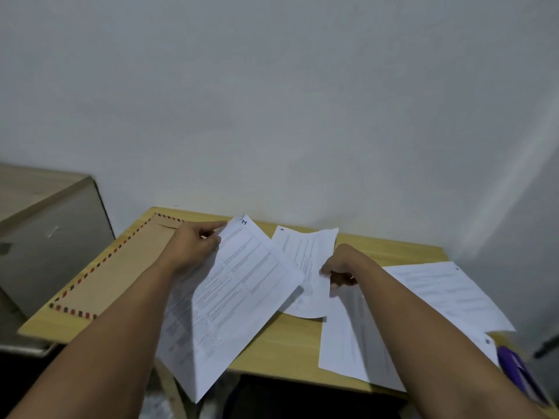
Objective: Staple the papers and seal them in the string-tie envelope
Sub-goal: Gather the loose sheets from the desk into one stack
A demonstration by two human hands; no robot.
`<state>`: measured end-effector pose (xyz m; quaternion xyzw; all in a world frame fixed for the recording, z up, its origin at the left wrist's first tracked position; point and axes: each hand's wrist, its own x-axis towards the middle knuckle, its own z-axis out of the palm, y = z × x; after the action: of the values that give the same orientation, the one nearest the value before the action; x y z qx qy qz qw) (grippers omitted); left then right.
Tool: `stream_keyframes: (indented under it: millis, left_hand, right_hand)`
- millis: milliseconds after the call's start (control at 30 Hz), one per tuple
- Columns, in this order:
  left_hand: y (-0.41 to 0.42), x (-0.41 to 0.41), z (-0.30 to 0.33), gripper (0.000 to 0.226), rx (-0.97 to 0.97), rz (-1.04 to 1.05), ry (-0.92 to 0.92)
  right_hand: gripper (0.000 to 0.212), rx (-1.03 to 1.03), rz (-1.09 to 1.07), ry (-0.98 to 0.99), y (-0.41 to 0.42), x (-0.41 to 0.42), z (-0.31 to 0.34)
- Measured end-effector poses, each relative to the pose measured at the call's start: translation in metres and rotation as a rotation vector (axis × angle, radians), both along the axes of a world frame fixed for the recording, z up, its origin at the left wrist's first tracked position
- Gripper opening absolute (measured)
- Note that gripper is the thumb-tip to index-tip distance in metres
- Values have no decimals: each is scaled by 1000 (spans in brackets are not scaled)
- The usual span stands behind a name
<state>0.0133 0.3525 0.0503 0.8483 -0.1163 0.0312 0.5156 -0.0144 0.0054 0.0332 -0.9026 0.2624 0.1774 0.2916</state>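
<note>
My left hand [193, 247] pinches the top edge of a printed sheet [242, 294], lifted and tilted over the table, with another sheet [177, 322] under it. My right hand [340, 269] grips a second printed sheet [305, 255] by its right edge, its lower end curling onto the table. A brown string-tie envelope [121, 267] with a red-and-blue striped border lies flat at the left of the wooden table [287, 337]. A purple stapler [517, 370] lies at the right front edge. Two more sheets lie at the right, one under my right forearm [354, 337], one further right [447, 294].
A grey cabinet [45, 231] stands left of the table. A white wall runs close behind the table's far edge. A dark object [547, 346] sticks out at the far right. Below the front edge is dark floor.
</note>
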Motion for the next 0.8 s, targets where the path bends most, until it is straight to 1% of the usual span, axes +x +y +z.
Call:
stream_keyframes:
  millis: [33,100,167,200,233,300,400,533,667,733,800]
  left_hand:
    - [-2,-3,2,37,23,-7,-10]
    - [-6,-7,6,42,57,-12,-35]
    - [-8,-7,10,42,86,-14,-37]
    - [-9,-5,10,40,96,-20,-29]
    - [-10,0,10,39,106,-24,-26]
    - [-15,8,8,40,103,-39,-24]
    - [-26,24,-1,44,66,-65,-29]
    - [-31,60,-29,42,69,-85,34]
    - [-37,91,-49,39,75,-93,74]
    - [-41,101,-55,40,83,-86,86]
    - [-44,107,-61,41,95,-89,104]
  right_hand:
    - [22,-11,-10,35,-1,-7,3]
    - [25,-190,28,48,-3,-14,12]
    - [17,-376,83,-40,-2,-13,22]
    - [14,-416,99,-79,-1,-8,27]
    - [13,-429,114,-110,0,-3,29]
    - [12,-392,133,-155,0,13,27]
    - [7,-333,193,-193,-4,44,9]
    - [50,-239,263,-221,-14,85,-23]
    - [88,-227,304,-145,-16,118,-46]
    - [98,-247,303,-108,-16,133,-51]
    - [95,-229,304,-75,-19,143,-52]
